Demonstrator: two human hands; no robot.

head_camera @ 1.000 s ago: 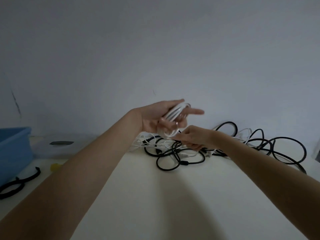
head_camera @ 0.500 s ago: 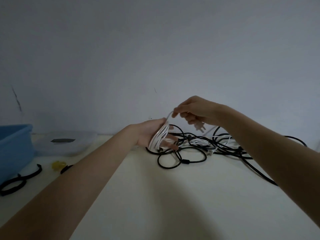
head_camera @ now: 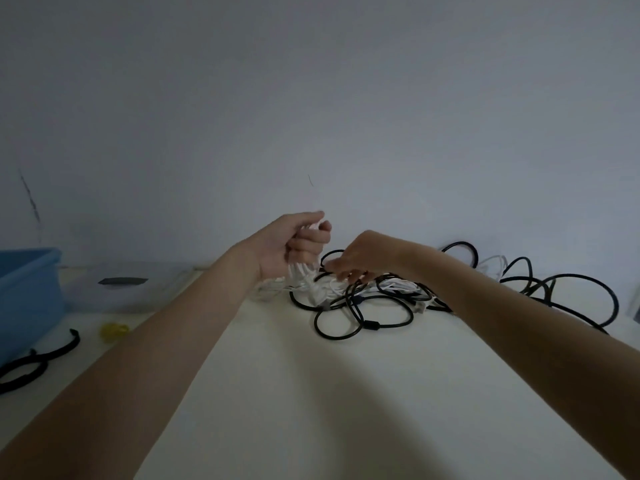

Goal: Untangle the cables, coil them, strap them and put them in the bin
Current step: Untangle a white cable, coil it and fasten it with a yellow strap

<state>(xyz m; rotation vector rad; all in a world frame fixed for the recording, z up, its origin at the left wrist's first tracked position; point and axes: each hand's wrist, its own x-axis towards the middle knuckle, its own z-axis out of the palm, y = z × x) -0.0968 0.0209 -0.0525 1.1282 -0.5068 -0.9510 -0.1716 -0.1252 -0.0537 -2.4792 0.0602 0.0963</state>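
Left hand [head_camera: 294, 244] clenched round white cable [head_camera: 301, 275] coil, held above table [head_camera: 346, 393]. Right hand [head_camera: 360, 259] nearer tangle, just right and lower, fingers curled at loose strand; grip unclear.

Plain indoor room, type unclear, maybe a home or office corner. Bare white table [head_camera: 346, 410] pushed against a blank grey-white wall [head_camera: 311, 98] with a thin crack at left. Blue plastic bin [head_camera: 27, 289] at the table's far left, clear lidded box [head_camera: 121, 289] just beside it.
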